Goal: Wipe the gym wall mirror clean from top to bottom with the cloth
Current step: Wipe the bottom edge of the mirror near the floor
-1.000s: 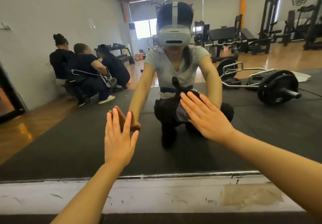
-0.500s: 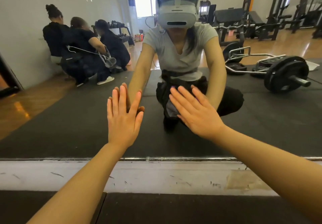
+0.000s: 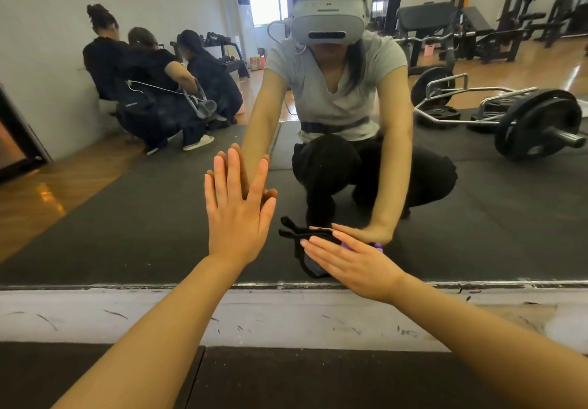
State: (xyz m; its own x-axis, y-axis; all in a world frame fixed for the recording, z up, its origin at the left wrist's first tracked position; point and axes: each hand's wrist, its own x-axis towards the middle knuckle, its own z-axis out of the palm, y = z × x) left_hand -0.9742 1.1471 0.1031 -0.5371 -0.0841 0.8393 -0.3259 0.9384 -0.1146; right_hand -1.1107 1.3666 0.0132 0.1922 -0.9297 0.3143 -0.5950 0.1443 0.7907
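The gym wall mirror [image 3: 127, 217] fills your view down to its bottom edge, just above the scuffed white ledge [image 3: 286, 316]. Your left hand [image 3: 237, 214] lies flat on the glass, fingers straight. Your right hand [image 3: 353, 264] presses the one dark cloth [image 3: 305, 249] flat, low on the mirror. It looks soft and light; keep your palm spread over its middle.

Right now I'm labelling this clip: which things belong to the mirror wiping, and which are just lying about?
Job:
mirror
cloth, pressed flat by right hand
left hand, flat on glass

Lying about, as reflections:
barbell
weight bench
dumbbell rack
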